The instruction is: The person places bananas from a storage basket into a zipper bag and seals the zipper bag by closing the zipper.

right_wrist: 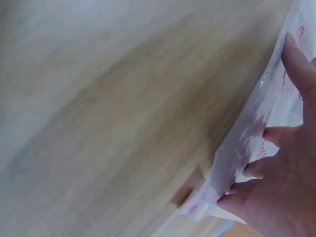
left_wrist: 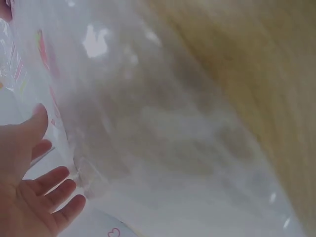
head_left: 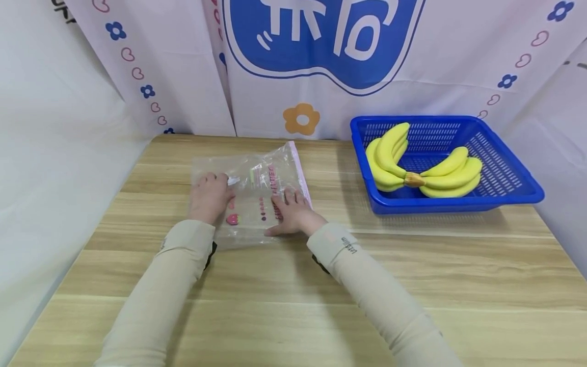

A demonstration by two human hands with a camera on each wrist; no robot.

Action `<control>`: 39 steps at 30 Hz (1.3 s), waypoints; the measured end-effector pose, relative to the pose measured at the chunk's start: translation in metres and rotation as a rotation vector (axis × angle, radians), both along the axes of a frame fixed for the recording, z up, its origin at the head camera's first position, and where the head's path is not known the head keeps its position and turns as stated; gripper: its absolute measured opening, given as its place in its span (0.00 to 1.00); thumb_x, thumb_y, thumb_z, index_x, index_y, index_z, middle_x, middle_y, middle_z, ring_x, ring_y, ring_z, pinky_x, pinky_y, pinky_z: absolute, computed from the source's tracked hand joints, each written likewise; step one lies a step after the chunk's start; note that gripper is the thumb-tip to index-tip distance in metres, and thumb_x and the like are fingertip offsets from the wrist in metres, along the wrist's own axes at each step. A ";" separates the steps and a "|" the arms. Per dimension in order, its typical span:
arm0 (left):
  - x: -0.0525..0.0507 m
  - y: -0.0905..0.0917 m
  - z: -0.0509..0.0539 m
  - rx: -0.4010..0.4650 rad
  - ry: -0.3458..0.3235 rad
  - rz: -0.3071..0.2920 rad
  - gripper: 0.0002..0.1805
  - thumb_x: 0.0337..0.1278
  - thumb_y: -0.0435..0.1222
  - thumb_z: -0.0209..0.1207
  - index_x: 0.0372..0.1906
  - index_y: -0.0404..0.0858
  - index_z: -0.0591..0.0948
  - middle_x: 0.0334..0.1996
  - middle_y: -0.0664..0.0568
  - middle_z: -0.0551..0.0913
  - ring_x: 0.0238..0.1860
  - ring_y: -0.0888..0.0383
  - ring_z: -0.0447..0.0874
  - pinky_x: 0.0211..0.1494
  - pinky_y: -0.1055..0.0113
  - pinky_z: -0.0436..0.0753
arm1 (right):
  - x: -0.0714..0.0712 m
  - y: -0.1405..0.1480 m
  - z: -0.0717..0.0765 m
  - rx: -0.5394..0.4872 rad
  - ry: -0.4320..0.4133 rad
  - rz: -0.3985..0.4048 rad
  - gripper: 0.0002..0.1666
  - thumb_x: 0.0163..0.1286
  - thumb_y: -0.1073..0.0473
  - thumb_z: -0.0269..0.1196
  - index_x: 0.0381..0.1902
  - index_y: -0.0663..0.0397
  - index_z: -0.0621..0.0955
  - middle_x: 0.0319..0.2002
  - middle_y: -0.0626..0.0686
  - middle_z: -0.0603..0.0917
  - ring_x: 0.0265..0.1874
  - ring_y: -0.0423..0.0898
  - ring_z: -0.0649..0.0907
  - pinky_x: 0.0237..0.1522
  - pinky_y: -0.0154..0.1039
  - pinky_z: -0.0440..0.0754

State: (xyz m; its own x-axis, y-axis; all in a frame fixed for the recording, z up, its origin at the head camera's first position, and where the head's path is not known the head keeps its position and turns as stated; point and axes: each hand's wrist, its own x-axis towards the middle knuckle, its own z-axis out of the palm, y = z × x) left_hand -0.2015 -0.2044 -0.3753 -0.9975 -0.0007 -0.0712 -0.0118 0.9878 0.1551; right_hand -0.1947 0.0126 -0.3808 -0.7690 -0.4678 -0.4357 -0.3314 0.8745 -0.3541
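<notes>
Holding bananas (head_left: pixel 451 176), a blue basket (head_left: pixel 458 203) stands near the bag (head_left: pixel 249 206).

This looks like a curtained booth: printed cloth (head_left: pixel 302 89) hangs beyond the wood-grain table's (head_left: pixel 284 306) far edge, white sheets (head_left: pixel 59 132) left and right.

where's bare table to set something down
Bare tabletop lies in front of the blue basket and between the sleeves, nearer than the strawberry-print plastic bag. Crowded: the bag, under the left hand and right hand, and the basket's left, holding bananas.
</notes>
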 end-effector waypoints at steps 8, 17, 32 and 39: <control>0.001 -0.001 -0.002 -0.032 -0.107 -0.029 0.30 0.66 0.52 0.51 0.64 0.36 0.69 0.61 0.29 0.70 0.61 0.31 0.69 0.64 0.38 0.68 | 0.001 -0.002 0.000 -0.006 0.027 -0.019 0.59 0.57 0.30 0.63 0.77 0.41 0.47 0.77 0.60 0.37 0.76 0.61 0.38 0.77 0.55 0.44; 0.001 0.001 0.002 0.023 -0.152 -0.043 0.26 0.67 0.48 0.52 0.59 0.32 0.71 0.60 0.27 0.69 0.61 0.30 0.67 0.63 0.38 0.70 | -0.001 -0.003 0.006 -0.016 0.094 -0.009 0.57 0.56 0.33 0.65 0.75 0.45 0.54 0.76 0.61 0.47 0.75 0.62 0.48 0.74 0.57 0.54; -0.003 0.000 0.000 0.048 -0.225 -0.052 0.32 0.70 0.48 0.47 0.72 0.37 0.59 0.68 0.30 0.59 0.67 0.30 0.59 0.69 0.36 0.61 | -0.014 0.003 0.002 -0.007 0.277 0.013 0.44 0.59 0.37 0.64 0.67 0.54 0.69 0.73 0.60 0.58 0.73 0.60 0.59 0.75 0.52 0.55; -0.004 -0.001 -0.002 0.035 -0.218 -0.073 0.32 0.70 0.47 0.47 0.71 0.36 0.59 0.67 0.29 0.60 0.66 0.30 0.61 0.69 0.37 0.62 | -0.016 0.004 0.000 -0.038 0.256 0.004 0.44 0.59 0.40 0.66 0.67 0.55 0.68 0.74 0.61 0.58 0.73 0.60 0.58 0.76 0.52 0.53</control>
State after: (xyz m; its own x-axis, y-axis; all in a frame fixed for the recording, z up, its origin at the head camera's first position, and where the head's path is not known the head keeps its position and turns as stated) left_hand -0.2058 -0.2053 -0.3777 -0.9557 0.0772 -0.2840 0.0226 0.9814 0.1908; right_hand -0.2104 0.0168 -0.3812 -0.8499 -0.4834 -0.2097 -0.4179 0.8608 -0.2905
